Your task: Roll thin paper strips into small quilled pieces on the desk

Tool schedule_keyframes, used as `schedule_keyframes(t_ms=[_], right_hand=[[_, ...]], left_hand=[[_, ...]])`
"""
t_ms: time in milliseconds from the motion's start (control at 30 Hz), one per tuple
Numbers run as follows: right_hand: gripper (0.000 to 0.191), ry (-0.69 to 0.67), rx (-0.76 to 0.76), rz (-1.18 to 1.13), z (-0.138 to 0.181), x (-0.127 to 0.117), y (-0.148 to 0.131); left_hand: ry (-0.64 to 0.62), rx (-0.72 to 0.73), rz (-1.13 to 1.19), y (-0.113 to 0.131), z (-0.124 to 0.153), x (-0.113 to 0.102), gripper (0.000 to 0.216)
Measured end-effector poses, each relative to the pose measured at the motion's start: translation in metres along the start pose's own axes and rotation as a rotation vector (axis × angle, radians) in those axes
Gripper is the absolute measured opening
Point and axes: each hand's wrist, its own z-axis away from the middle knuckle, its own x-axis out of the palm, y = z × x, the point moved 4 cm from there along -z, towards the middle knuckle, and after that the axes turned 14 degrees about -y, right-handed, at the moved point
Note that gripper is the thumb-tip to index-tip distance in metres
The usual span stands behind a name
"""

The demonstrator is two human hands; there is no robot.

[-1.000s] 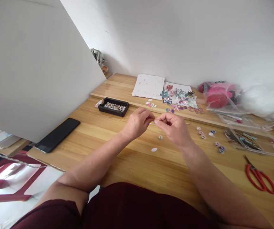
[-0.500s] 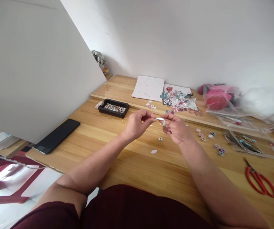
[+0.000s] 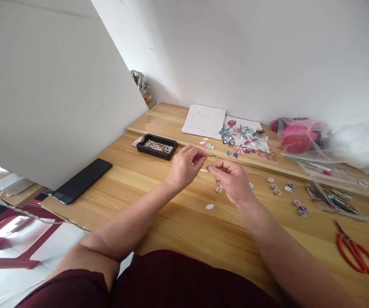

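Observation:
My left hand (image 3: 184,169) is closed in a pinch on a small petal-shaped piece (image 3: 213,156), seen nearly edge-on with a pale green rim. Just right of it and slightly lower, my right hand (image 3: 234,179) has thumb and forefinger pressed together; whatever they hold is too small to make out. Beneath the hands lie a small thread bobbin (image 3: 218,190) and a white paper petal (image 3: 209,206). A second bobbin (image 3: 251,185) shows beside my right hand, partly covered by it.
A black tray of beads (image 3: 157,155) and a phone (image 3: 83,180) lie left. Behind are paper sheets (image 3: 203,121) and thread-wrapped flowers (image 3: 251,141). On the right are several bobbins (image 3: 303,209), a clear box (image 3: 362,214) and red-handled scissors (image 3: 352,250).
The petal piece, earlier pinched between both hands with its pale face showing, has turned edge-on in my left hand. My right fingers have drawn slightly away and down. The view has shifted slightly.

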Motion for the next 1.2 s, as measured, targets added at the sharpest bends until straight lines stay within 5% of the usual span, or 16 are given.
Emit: schedule_keyframes(t_ms=[200, 1200], right_hand=[[0.014, 0.138, -0.246, 0.375, 0.007, -0.012, -0.022], [0.015, 0.093, -0.386, 0.479, 0.007, -0.020, -0.027]], left_hand=[[-0.170, 0.083, 0.061, 0.011, 0.001, 0.008, 0.010], [-0.463, -0.368, 0.867, -0.001, 0.005, 0.026, 0.025]])
